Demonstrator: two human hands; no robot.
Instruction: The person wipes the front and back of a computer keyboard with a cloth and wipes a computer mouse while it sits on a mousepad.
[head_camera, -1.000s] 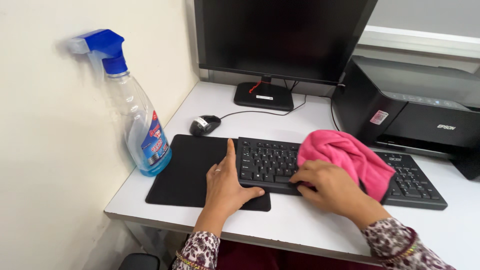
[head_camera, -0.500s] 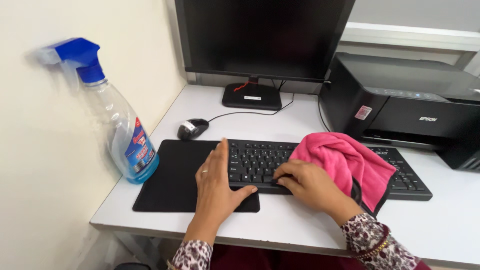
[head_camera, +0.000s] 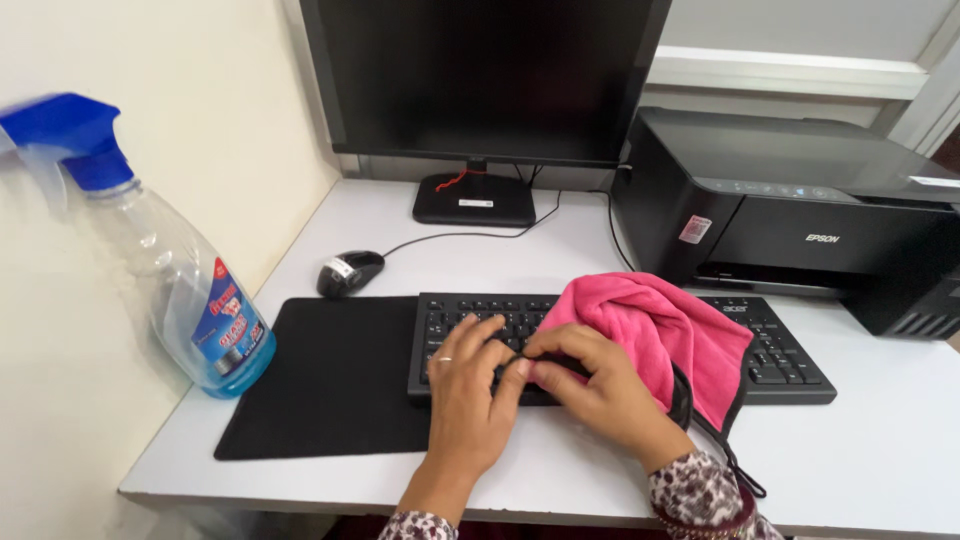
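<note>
Pink cloth (head_camera: 655, 330) drapes over the keyboard (head_camera: 790, 365), clenched in right hand's (head_camera: 600, 390) grip, left hand (head_camera: 470, 400) flat beside it

Pink cloth (head_camera: 650, 330) bunched on black keyboard (head_camera: 780, 350), lying flat on desk

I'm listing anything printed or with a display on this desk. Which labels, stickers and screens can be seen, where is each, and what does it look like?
Monitor: back centre of the desk, wide black rectangle, screen dark.
Bottle label: on the clear spray bottle at the left edge, blue and red.
Printer sticker: front left of the black printer, small, white and red.
Stand sticker: on the monitor's foot, small white strip.
</note>
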